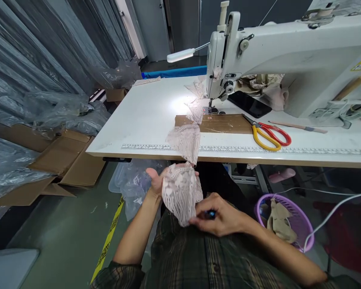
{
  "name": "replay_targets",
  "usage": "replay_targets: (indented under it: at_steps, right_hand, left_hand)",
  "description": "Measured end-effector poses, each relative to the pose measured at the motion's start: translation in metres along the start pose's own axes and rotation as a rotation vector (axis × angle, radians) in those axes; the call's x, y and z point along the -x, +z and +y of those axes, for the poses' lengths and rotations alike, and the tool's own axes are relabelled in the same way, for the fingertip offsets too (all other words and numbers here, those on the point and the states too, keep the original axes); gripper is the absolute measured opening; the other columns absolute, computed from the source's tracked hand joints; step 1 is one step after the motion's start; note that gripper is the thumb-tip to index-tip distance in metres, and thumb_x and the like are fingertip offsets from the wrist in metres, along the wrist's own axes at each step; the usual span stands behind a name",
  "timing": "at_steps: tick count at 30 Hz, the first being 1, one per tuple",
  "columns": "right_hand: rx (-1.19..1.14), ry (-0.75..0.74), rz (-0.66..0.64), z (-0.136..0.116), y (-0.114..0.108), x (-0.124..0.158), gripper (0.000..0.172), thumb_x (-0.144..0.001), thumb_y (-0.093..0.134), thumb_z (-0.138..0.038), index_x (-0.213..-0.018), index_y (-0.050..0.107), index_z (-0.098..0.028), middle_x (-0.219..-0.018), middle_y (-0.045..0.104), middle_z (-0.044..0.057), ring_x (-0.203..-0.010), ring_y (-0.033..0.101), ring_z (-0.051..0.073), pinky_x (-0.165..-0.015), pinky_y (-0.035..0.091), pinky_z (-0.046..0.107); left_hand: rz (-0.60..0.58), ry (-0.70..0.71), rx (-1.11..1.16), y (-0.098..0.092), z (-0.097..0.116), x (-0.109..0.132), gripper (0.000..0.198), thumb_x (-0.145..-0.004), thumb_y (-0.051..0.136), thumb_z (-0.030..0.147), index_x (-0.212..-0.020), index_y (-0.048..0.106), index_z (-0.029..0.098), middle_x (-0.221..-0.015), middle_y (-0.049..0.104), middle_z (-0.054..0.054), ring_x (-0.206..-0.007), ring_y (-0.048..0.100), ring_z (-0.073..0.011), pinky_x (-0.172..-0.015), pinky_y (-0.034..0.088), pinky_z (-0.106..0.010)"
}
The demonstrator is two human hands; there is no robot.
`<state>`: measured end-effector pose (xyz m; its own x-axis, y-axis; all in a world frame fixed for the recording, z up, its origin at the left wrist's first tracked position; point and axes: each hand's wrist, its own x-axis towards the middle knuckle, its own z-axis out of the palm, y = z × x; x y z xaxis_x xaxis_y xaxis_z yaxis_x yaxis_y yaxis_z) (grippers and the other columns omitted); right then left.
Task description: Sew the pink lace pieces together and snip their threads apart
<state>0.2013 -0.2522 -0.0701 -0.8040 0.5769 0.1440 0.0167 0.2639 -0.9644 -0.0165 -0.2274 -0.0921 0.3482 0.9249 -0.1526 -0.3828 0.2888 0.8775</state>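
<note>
A chain of pale pink fringed lace pieces (185, 140) runs from beside the sewing machine's needle (209, 105), across the table and over its front edge. Its nearest piece drapes over my left hand (158, 182), which supports it from behind with the thumb stretched out to the side. Most of the left fingers are hidden by lace. My right hand (216, 214) is closed, its thumb and forefinger at the lower right edge of that piece. A small dark object with a bluish glint (211, 214) sits within the right fist; its kind is unclear.
The white sewing machine (289, 44) stands on the white table (132, 116). On the table lie scissors (269, 136), brown tape (225, 123), a phone (249, 103) and a thin stick (297, 127). A purple basket (303, 224) is at right; cardboard boxes (63, 156) are at left.
</note>
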Motion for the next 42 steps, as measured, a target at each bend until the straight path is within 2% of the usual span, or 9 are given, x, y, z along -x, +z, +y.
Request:
replay_targets:
  at_steps: [3, 5, 7, 10, 14, 19, 27, 37, 42]
  right_hand:
    - [0.055, -0.033, -0.140, -0.001, -0.003, 0.007, 0.012, -0.082, 0.062, -0.021, -0.085, 0.074, -0.018, -0.070, 0.068, 0.001, -0.059, 0.056, 0.011, -0.058, 0.042, 0.022]
    - [0.055, 0.031, -0.072, 0.002, -0.009, 0.007, 0.012, -0.083, 0.064, -0.026, -0.088, 0.072, -0.018, -0.072, 0.068, 0.001, -0.060, 0.056, 0.011, -0.059, 0.043, 0.023]
    - [0.048, 0.108, 0.100, 0.008, -0.016, 0.003, 0.019, -0.086, 0.063, -0.036, -0.091, 0.069, -0.018, -0.072, 0.065, 0.000, -0.060, 0.052, 0.011, -0.059, 0.042, 0.023]
    - [0.067, 0.169, 0.279, 0.017, -0.027, -0.007, 0.040, -0.097, 0.042, -0.050, -0.093, 0.065, -0.018, -0.075, 0.059, 0.001, -0.065, 0.050, 0.012, -0.062, 0.041, 0.025]
    - [0.148, 0.229, 0.296, 0.027, -0.030, -0.021, 0.058, -0.100, 0.025, -0.057, -0.088, 0.065, -0.016, -0.066, 0.051, 0.000, -0.061, 0.045, 0.013, -0.059, 0.035, 0.026]
    - [0.218, 0.204, 0.251, 0.031, -0.026, -0.035, 0.056, -0.099, 0.029, -0.057, -0.078, 0.061, -0.017, -0.062, 0.051, -0.001, -0.060, 0.045, 0.013, -0.060, 0.033, 0.026]
    - [0.233, 0.203, 0.357, 0.033, -0.022, -0.047, 0.055, -0.097, 0.031, -0.060, -0.074, 0.059, -0.018, -0.062, 0.053, -0.001, -0.058, 0.046, 0.013, -0.061, 0.035, 0.027]
    - [0.244, 0.186, 0.316, 0.034, -0.019, -0.045, 0.049, -0.097, 0.032, -0.057, -0.070, 0.049, -0.020, -0.063, 0.047, -0.002, -0.059, 0.041, 0.012, -0.060, 0.029, 0.027]
    - [-0.044, 0.209, 0.211, 0.047, -0.014, -0.031, 0.045, -0.087, 0.052, -0.065, -0.083, 0.048, -0.020, -0.067, 0.042, -0.005, -0.058, 0.036, 0.010, -0.053, 0.030, 0.024]
  left_hand:
    - [-0.009, -0.018, -0.141, 0.008, 0.014, -0.003, 0.079, -0.050, 0.079, 0.074, -0.096, 0.069, 0.010, -0.084, 0.074, -0.016, -0.074, 0.069, -0.0229, -0.066, 0.053, -0.029]
    - [0.034, -0.062, -0.287, 0.014, 0.019, -0.004, 0.051, -0.058, 0.088, 0.047, -0.090, 0.071, 0.011, -0.081, 0.075, -0.013, -0.078, 0.068, -0.0200, -0.069, 0.050, -0.024]
    - [0.077, -0.108, -0.332, 0.018, 0.020, -0.002, 0.041, -0.063, 0.087, 0.038, -0.091, 0.071, 0.011, -0.081, 0.075, -0.011, -0.077, 0.067, -0.0173, -0.068, 0.049, -0.023]
    - [0.107, -0.132, -0.328, 0.018, 0.015, 0.003, 0.041, -0.064, 0.086, 0.036, -0.095, 0.071, 0.012, -0.081, 0.074, -0.008, -0.066, 0.063, -0.0121, -0.062, 0.045, -0.020]
    - [0.166, -0.081, -0.388, 0.017, 0.011, 0.010, 0.035, -0.071, 0.081, 0.041, -0.088, 0.074, 0.011, -0.076, 0.072, -0.006, -0.063, 0.059, -0.0109, -0.059, 0.043, -0.020]
    - [0.164, -0.048, -0.393, 0.019, 0.013, 0.014, 0.036, -0.075, 0.077, 0.044, -0.091, 0.076, 0.013, -0.089, 0.075, -0.010, -0.082, 0.066, -0.0190, -0.074, 0.049, -0.027]
    - [0.200, 0.002, -0.372, 0.020, 0.011, 0.012, 0.027, -0.076, 0.075, 0.041, -0.084, 0.077, 0.015, -0.080, 0.074, -0.007, -0.077, 0.064, -0.0161, -0.069, 0.047, -0.023]
    - [0.218, -0.043, -0.317, 0.021, 0.010, 0.009, 0.028, -0.071, 0.078, 0.039, -0.076, 0.073, 0.012, -0.072, 0.068, -0.003, -0.063, 0.057, -0.0113, -0.060, 0.042, -0.021]
    - [0.181, -0.076, -0.290, 0.020, 0.004, 0.005, 0.029, -0.073, 0.077, 0.040, -0.079, 0.073, 0.012, -0.075, 0.070, -0.005, -0.067, 0.061, -0.0135, -0.062, 0.045, -0.022]
